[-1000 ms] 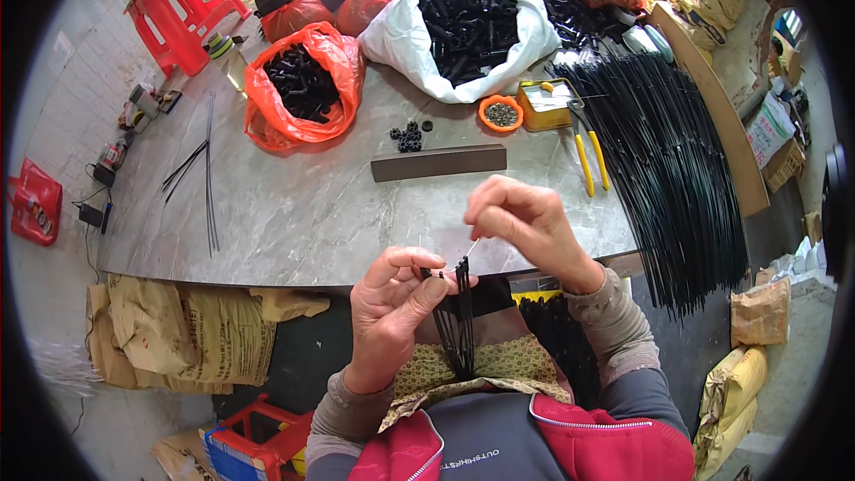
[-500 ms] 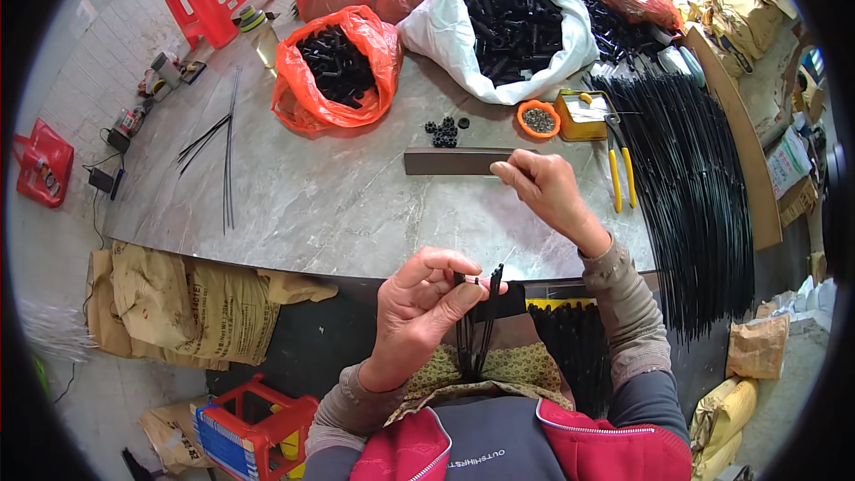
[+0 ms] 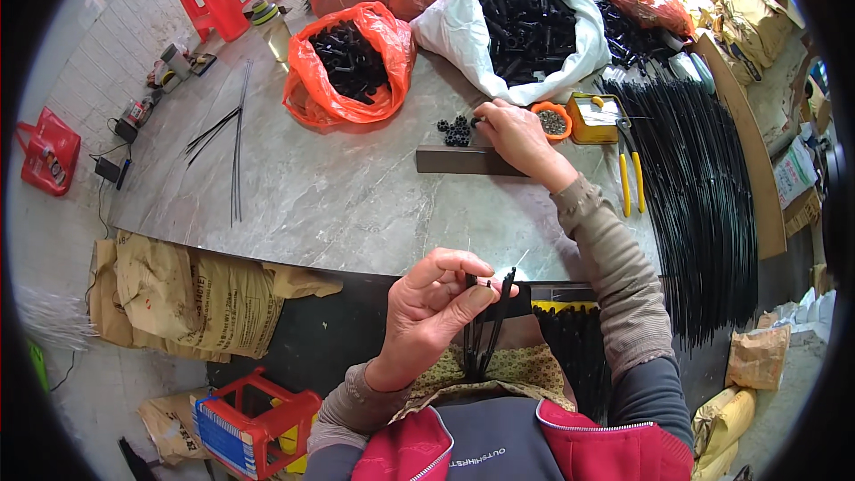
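Close to my body, my left hand (image 3: 429, 313) pinches several thin black rods (image 3: 488, 338) between thumb and fingers. Their tips stand up past the hand, and a fine pale wire-like tip shows at the top. My right hand (image 3: 527, 141) reaches across the table, its thumb and fingertips closed on a small round black piece (image 3: 476, 122). Just left of those fingers sits a cluster of small black round pieces (image 3: 454, 132). A dark rectangular bar (image 3: 454, 160) lies in front of the cluster, partly covered by my right hand.
Right of my hand stand an orange dish (image 3: 566, 130) of small metal bits and a yellow tin (image 3: 591, 129). Yellow-handled pliers (image 3: 631, 183) lie beside a large bundle of black rods (image 3: 699, 187). Farther back are a white sack (image 3: 454, 36) and a red bag (image 3: 301, 93) of black parts.
My right hand has moved forward and left, from above the bar's right end to the small black pieces. My left hand still holds the rods near my lap. The view has shifted slightly.
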`<state>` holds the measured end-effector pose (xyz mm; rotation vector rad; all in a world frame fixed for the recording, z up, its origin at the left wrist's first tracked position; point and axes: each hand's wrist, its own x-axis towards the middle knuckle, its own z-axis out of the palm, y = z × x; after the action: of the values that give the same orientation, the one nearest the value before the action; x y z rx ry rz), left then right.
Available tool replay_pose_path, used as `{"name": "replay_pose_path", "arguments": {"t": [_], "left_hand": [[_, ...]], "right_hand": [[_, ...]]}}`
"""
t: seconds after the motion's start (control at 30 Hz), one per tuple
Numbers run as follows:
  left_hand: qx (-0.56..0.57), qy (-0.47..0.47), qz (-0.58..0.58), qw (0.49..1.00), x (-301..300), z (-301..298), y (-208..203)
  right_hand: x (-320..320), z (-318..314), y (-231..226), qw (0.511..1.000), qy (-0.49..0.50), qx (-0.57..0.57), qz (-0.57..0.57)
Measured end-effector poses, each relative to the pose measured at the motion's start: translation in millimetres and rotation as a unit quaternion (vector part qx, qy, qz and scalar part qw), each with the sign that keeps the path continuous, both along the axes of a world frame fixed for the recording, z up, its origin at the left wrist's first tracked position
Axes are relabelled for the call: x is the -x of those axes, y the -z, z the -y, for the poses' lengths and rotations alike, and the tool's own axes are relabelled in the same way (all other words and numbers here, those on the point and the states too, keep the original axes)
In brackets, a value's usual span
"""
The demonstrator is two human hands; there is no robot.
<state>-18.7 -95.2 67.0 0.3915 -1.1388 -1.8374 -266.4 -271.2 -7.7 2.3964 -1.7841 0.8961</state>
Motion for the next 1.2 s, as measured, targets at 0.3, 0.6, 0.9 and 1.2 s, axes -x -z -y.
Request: {"name": "replay_pose_path", "arguments": {"t": [0.3,0.6,0.9,1.2], "left_hand": [[0.009,-0.006,-0.003,1.0,-1.1,-5.9,-0.5],[-0.005,-0.039,0.027,0.999,4.6,-17.6,-12.1],[0.016,-0.055,0.042,0.997,13.8,-34.5,-19.0],[0.024,-0.068,0.051,0.996,20.4,-42.4,-22.0]], "right_hand": [[1.2,11.7,13.5,0.998,0.048,0.005,-0.046],[-8.3,-108.9,-70.2,0.681,-0.223,-0.233,0.657],[-13.2,-163.8,-73.5,0.607,-0.297,-0.243,0.696],[-13.9,-177.3,-85.3,0.614,-0.33,-0.216,0.684]]}}
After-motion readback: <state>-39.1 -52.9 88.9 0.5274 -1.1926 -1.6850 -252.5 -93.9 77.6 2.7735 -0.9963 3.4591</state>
